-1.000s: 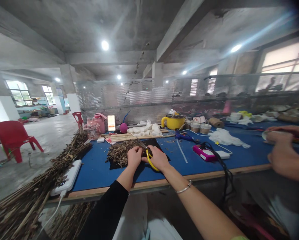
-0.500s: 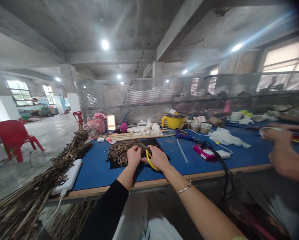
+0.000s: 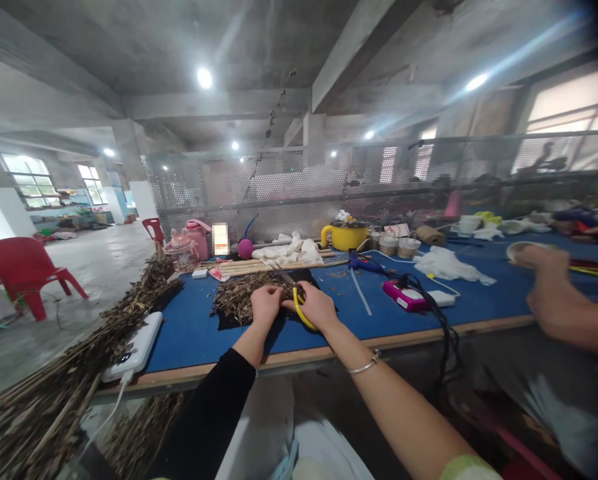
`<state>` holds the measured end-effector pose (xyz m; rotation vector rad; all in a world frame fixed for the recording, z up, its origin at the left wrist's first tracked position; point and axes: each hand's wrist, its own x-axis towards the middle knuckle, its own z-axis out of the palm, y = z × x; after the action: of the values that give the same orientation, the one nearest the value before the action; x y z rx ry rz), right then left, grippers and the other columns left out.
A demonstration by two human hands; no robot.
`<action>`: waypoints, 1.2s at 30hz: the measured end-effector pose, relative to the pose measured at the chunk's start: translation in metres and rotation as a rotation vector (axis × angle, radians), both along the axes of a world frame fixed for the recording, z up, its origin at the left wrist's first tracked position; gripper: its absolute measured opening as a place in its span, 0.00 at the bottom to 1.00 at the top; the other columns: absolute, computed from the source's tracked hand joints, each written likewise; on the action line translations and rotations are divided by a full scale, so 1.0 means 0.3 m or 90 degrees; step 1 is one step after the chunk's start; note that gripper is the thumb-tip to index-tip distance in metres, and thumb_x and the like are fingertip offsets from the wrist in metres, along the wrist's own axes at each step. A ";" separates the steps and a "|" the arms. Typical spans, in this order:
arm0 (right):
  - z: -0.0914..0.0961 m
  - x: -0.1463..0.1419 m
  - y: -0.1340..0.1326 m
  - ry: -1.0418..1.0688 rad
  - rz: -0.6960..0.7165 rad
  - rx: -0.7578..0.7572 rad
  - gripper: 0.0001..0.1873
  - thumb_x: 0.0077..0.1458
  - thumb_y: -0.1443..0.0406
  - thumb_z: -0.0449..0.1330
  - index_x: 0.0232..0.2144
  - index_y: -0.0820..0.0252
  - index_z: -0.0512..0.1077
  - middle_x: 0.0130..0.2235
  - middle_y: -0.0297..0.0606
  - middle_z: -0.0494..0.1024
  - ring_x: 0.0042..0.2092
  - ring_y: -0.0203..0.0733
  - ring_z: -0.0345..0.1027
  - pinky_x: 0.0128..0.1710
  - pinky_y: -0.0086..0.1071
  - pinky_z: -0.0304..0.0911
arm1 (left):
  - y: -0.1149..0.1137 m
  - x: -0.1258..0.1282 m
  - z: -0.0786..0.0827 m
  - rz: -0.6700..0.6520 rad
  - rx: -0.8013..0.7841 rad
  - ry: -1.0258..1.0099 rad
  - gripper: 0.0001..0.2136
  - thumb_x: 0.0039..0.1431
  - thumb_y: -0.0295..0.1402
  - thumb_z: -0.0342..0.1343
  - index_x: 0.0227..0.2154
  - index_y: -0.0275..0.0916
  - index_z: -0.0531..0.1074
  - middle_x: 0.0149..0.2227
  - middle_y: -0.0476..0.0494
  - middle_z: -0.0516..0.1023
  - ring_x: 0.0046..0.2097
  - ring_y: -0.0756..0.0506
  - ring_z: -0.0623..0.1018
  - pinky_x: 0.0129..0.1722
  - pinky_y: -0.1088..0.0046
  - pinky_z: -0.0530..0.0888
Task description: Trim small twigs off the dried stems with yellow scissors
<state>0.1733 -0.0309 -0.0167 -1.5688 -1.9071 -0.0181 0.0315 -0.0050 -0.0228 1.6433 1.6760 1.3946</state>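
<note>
My right hand is closed around the yellow handles of a pair of scissors, whose blades point up and to the left over the pile. Close beside it, my left hand is pinched shut, and what lies between its fingertips is too small to make out. Both hands are at the near side of a heap of brown dried plant pieces, which lies on a black cloth on the blue tabletop.
Long dried stalks hang over the table's left end, by a white power bank. Behind the heap lie wooden sticks, a white cloth and a yellow pot. To the right are a purple box, cables and a co-worker's arm.
The view has shifted slightly. My hands stay at the heap with the scissors in the right one. At the right, the co-worker's hand has moved a little.
</note>
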 end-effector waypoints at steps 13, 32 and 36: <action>-0.028 0.051 0.053 0.229 -0.087 0.078 0.27 0.44 0.49 0.55 0.44 0.57 0.64 0.33 0.40 0.75 0.34 0.44 0.68 0.31 0.31 0.59 | 0.003 -0.019 0.068 -0.182 0.037 0.575 0.11 0.50 0.37 0.52 0.37 0.46 0.74 0.38 0.45 0.71 0.41 0.46 0.72 0.39 0.75 0.67; -0.024 0.045 0.052 0.251 -0.048 0.085 0.28 0.43 0.50 0.56 0.43 0.59 0.65 0.32 0.41 0.74 0.34 0.44 0.68 0.33 0.32 0.60 | 0.002 -0.444 0.176 -0.093 -0.066 0.565 0.10 0.47 0.36 0.54 0.30 0.40 0.76 0.30 0.45 0.77 0.34 0.47 0.73 0.34 0.76 0.66; -0.027 0.046 0.054 0.251 -0.043 0.089 0.27 0.43 0.50 0.56 0.43 0.60 0.65 0.32 0.41 0.75 0.33 0.43 0.68 0.33 0.32 0.60 | -0.018 -0.400 0.143 -0.065 -0.102 0.611 0.09 0.47 0.37 0.54 0.29 0.43 0.75 0.33 0.45 0.77 0.37 0.45 0.73 0.34 0.75 0.66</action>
<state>0.1872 -0.0147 -0.0246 -1.4209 -1.5135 0.1189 -0.0884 -0.0104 0.0201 2.4435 2.0268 0.3612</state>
